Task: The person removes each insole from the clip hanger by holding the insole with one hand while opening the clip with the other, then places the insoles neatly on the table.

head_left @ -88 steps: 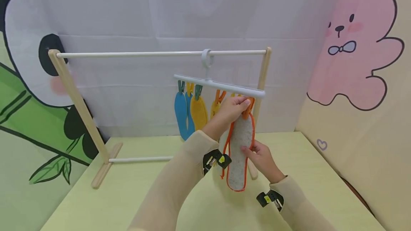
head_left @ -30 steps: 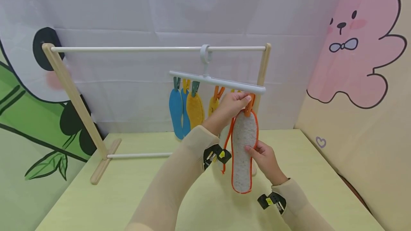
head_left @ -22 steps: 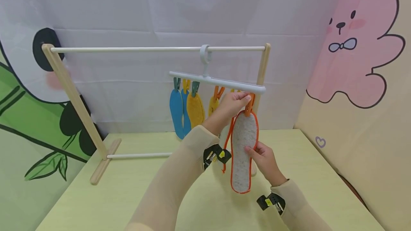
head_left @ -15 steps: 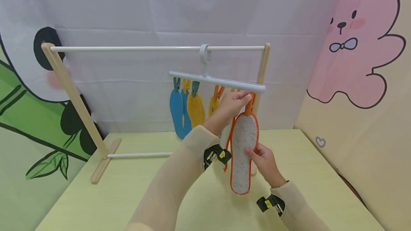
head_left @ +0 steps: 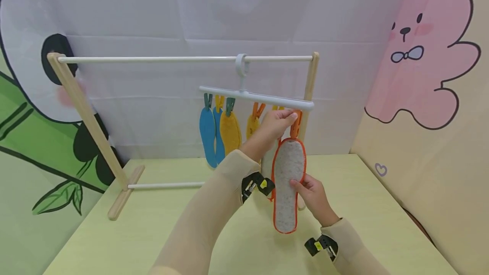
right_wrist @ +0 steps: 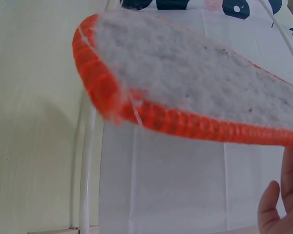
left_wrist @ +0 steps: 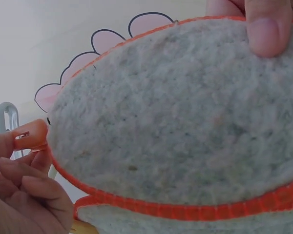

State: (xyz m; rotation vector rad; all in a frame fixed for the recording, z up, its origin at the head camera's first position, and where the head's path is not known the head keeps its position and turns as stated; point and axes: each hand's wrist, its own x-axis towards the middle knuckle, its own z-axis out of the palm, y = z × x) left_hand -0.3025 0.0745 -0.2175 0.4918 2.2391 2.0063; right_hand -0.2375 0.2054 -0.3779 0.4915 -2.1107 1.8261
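Note:
A grey felt insole (head_left: 288, 181) with orange edging hangs at the right end of a white hanger (head_left: 263, 97). My left hand (head_left: 271, 128) pinches an orange clothespin (head_left: 295, 125) under the hanger bar. In the left wrist view the clothespin's tips (left_wrist: 36, 134) lie at the insole's top edge; whether they touch it I cannot tell. My right hand (head_left: 313, 194) holds the insole by its right edge, thumb (left_wrist: 267, 31) on the felt face. Behind it hangs a second grey insole (head_left: 268, 162), partly hidden by the first insole and my left arm.
Blue insoles (head_left: 207, 137) and yellow insoles (head_left: 230, 133) hang from green, yellow and orange clothespins on the hanger. The hanger tilts down to the right on a rack's white rod (head_left: 153, 59). The wooden rack stands on a pale yellow table (head_left: 164, 228).
The insole has come down a little with my right hand, so its top edge sits at the clothespin's tips instead of overlapping them. My left hand stays at the clothespin.

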